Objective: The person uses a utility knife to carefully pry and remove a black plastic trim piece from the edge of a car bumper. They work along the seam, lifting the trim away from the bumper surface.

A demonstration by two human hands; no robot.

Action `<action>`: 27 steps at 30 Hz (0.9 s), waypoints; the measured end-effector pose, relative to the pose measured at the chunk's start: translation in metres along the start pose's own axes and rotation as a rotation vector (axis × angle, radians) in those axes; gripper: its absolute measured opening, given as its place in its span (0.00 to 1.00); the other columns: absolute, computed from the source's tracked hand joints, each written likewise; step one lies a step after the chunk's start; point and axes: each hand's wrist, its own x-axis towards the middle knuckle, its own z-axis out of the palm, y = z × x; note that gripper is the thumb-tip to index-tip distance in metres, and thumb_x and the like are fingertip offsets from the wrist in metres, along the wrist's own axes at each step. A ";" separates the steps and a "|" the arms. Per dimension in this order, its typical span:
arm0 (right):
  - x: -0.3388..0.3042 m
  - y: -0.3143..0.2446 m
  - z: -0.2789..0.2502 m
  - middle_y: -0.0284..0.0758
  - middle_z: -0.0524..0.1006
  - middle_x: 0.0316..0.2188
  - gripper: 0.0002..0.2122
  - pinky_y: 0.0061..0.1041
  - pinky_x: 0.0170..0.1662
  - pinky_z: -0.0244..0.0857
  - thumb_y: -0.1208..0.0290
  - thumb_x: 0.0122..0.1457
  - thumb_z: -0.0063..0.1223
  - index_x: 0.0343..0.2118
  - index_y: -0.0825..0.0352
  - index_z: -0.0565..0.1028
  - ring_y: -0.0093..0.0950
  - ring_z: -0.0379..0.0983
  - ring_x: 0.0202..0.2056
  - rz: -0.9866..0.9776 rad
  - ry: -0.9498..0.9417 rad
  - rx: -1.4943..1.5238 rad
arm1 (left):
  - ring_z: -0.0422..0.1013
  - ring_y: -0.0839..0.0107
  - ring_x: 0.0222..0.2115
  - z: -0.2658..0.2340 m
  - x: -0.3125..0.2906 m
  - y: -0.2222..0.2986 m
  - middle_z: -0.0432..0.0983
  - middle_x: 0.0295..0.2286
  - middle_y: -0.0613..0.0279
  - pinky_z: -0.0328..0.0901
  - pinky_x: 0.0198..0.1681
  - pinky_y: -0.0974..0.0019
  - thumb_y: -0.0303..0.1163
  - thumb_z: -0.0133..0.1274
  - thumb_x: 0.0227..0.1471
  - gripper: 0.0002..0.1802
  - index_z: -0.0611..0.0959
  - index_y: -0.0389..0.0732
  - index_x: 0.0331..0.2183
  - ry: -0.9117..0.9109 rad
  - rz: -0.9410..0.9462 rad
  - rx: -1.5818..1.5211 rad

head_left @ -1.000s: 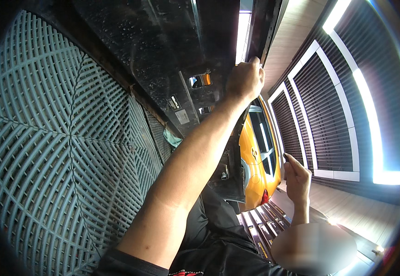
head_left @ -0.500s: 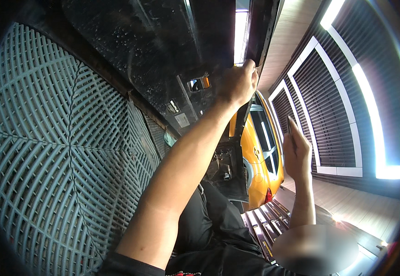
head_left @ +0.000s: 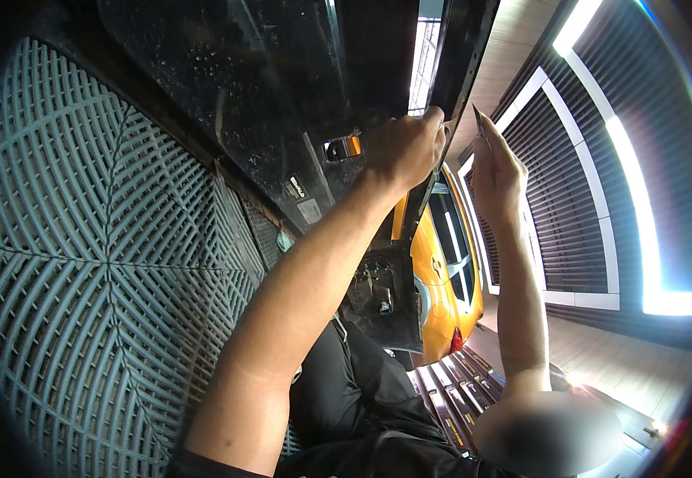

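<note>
A glossy black car door [head_left: 282, 103], its surface speckled with droplets, spans the upper middle. My left hand [head_left: 410, 150] is closed at the border of the door's window strip [head_left: 426, 60], its fingers curled against the frame. Whether it pinches anything thin there is hidden. On the right, my right hand [head_left: 499, 171] is closed around a slim, dark, pointed tool [head_left: 478, 119]. The tool's tip points up beside the door's outer edge [head_left: 467, 80], apart from my left hand; its exact kind is too small to tell.
An orange car [head_left: 441, 295] stands beyond the door. Slatted grey-green floor tiles [head_left: 107, 263] cover the left. Below the handle opening [head_left: 342, 148] are labels [head_left: 298, 191] on the door. Dark slatted panels with bright light strips [head_left: 577, 183] fill the right.
My right hand has risen with the pointed tool and come closer to the door edge and my left hand. My left hand stays at the window border. The view has shifted slightly.
</note>
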 end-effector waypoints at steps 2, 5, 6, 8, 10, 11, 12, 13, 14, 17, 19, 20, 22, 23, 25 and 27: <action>0.004 -0.002 0.002 0.50 0.83 0.37 0.16 0.35 0.41 0.75 0.72 0.68 0.53 0.58 0.65 0.76 0.41 0.84 0.39 -0.051 0.007 -0.004 | 0.81 0.51 0.25 0.000 0.000 0.000 0.81 0.22 0.49 0.74 0.29 0.52 0.35 0.54 0.61 0.08 0.80 0.42 0.36 0.010 0.008 0.007; 0.014 -0.006 0.008 0.50 0.83 0.37 0.16 0.35 0.41 0.76 0.73 0.67 0.53 0.57 0.65 0.76 0.40 0.84 0.39 -0.074 0.033 -0.035 | 0.82 0.52 0.26 -0.001 0.001 0.000 0.83 0.23 0.50 0.76 0.29 0.50 0.37 0.52 0.63 0.09 0.80 0.42 0.38 -0.019 0.018 0.051; 0.017 -0.007 0.011 0.50 0.83 0.37 0.16 0.35 0.41 0.76 0.73 0.67 0.53 0.58 0.65 0.75 0.40 0.84 0.39 -0.093 0.048 -0.050 | 0.82 0.52 0.26 -0.002 0.001 -0.001 0.84 0.24 0.51 0.76 0.30 0.49 0.38 0.50 0.63 0.11 0.81 0.42 0.40 -0.039 0.019 0.074; 0.020 -0.006 0.013 0.48 0.83 0.38 0.16 0.34 0.41 0.76 0.73 0.67 0.54 0.57 0.65 0.76 0.39 0.85 0.39 -0.082 0.051 -0.054 | 0.83 0.52 0.27 -0.002 0.003 -0.002 0.84 0.25 0.51 0.77 0.30 0.49 0.38 0.51 0.63 0.11 0.81 0.42 0.40 -0.041 0.013 0.077; 0.020 -0.002 0.014 0.48 0.84 0.38 0.16 0.34 0.41 0.76 0.73 0.67 0.54 0.57 0.66 0.76 0.38 0.85 0.38 -0.086 0.065 -0.045 | 0.83 0.51 0.27 -0.001 0.002 -0.002 0.84 0.25 0.50 0.77 0.31 0.49 0.38 0.51 0.63 0.11 0.81 0.42 0.40 -0.042 0.006 0.065; 0.019 0.001 0.014 0.48 0.84 0.38 0.16 0.33 0.41 0.77 0.73 0.67 0.55 0.57 0.66 0.76 0.38 0.85 0.38 -0.064 0.071 -0.034 | 0.83 0.50 0.27 0.000 0.001 -0.002 0.84 0.26 0.50 0.77 0.31 0.49 0.38 0.51 0.63 0.11 0.81 0.42 0.40 -0.034 0.010 0.054; 0.016 0.004 0.012 0.48 0.84 0.37 0.15 0.33 0.41 0.77 0.73 0.67 0.55 0.56 0.66 0.77 0.38 0.85 0.38 -0.046 0.069 -0.044 | 0.83 0.50 0.28 0.001 0.002 -0.002 0.84 0.26 0.49 0.77 0.31 0.48 0.38 0.51 0.62 0.11 0.81 0.41 0.40 -0.036 0.013 0.047; 0.012 0.007 0.012 0.48 0.84 0.37 0.15 0.33 0.41 0.76 0.72 0.67 0.55 0.56 0.66 0.77 0.37 0.85 0.37 -0.067 0.082 -0.038 | 0.83 0.50 0.28 0.001 0.002 -0.002 0.84 0.26 0.49 0.77 0.31 0.48 0.37 0.51 0.62 0.11 0.81 0.41 0.40 -0.024 0.018 0.041; 0.008 0.011 0.012 0.48 0.84 0.37 0.15 0.33 0.40 0.76 0.72 0.67 0.55 0.55 0.66 0.77 0.37 0.85 0.37 -0.089 0.095 -0.031 | 0.83 0.50 0.28 0.001 0.002 -0.003 0.84 0.26 0.49 0.77 0.31 0.48 0.37 0.51 0.62 0.11 0.81 0.41 0.41 -0.022 0.020 0.040; -0.009 0.018 0.013 0.46 0.84 0.35 0.15 0.31 0.38 0.76 0.72 0.67 0.55 0.54 0.68 0.78 0.35 0.85 0.35 -0.068 0.107 -0.010 | 0.83 0.51 0.28 0.001 0.003 -0.003 0.84 0.27 0.49 0.77 0.31 0.49 0.36 0.51 0.62 0.11 0.81 0.41 0.41 -0.049 0.014 0.045; -0.019 0.020 0.019 0.45 0.84 0.33 0.14 0.30 0.38 0.75 0.73 0.67 0.55 0.54 0.69 0.78 0.33 0.84 0.34 0.038 0.091 0.032 | 0.82 0.51 0.27 0.001 0.003 -0.003 0.83 0.25 0.49 0.76 0.30 0.48 0.35 0.52 0.61 0.09 0.81 0.40 0.38 -0.020 0.019 0.030; -0.022 0.021 0.024 0.42 0.83 0.29 0.14 0.28 0.34 0.74 0.72 0.66 0.56 0.53 0.68 0.78 0.29 0.82 0.29 0.025 0.108 0.033 | 0.81 0.50 0.26 0.001 0.003 -0.002 0.81 0.23 0.49 0.74 0.29 0.48 0.34 0.54 0.60 0.07 0.81 0.41 0.35 0.024 0.026 0.014; -0.027 0.022 0.033 0.40 0.81 0.26 0.14 0.27 0.32 0.71 0.71 0.66 0.56 0.54 0.67 0.78 0.26 0.79 0.25 0.044 0.124 0.027 | 0.80 0.49 0.24 0.001 0.002 -0.002 0.80 0.21 0.49 0.73 0.28 0.48 0.32 0.55 0.58 0.06 0.80 0.41 0.31 0.067 0.036 0.001; -0.028 0.022 0.039 0.39 0.81 0.25 0.14 0.26 0.31 0.70 0.71 0.66 0.57 0.54 0.67 0.78 0.25 0.77 0.24 0.067 0.127 0.024 | 0.80 0.49 0.24 0.001 0.002 -0.002 0.80 0.21 0.49 0.73 0.28 0.48 0.32 0.55 0.58 0.06 0.80 0.41 0.31 0.066 0.037 0.005; -0.029 0.021 0.048 0.37 0.79 0.23 0.15 0.24 0.29 0.67 0.70 0.66 0.57 0.54 0.65 0.78 0.21 0.72 0.22 0.098 0.172 0.081 | 0.80 0.49 0.24 0.002 0.002 -0.003 0.80 0.21 0.49 0.72 0.28 0.48 0.31 0.55 0.57 0.05 0.80 0.41 0.31 0.071 0.047 0.006; -0.031 0.021 0.052 0.38 0.79 0.24 0.15 0.23 0.30 0.67 0.70 0.66 0.56 0.55 0.64 0.78 0.20 0.72 0.22 0.127 0.185 0.048 | 0.80 0.50 0.24 0.003 0.002 -0.005 0.80 0.21 0.49 0.72 0.28 0.48 0.31 0.55 0.57 0.05 0.80 0.41 0.30 0.072 0.055 0.001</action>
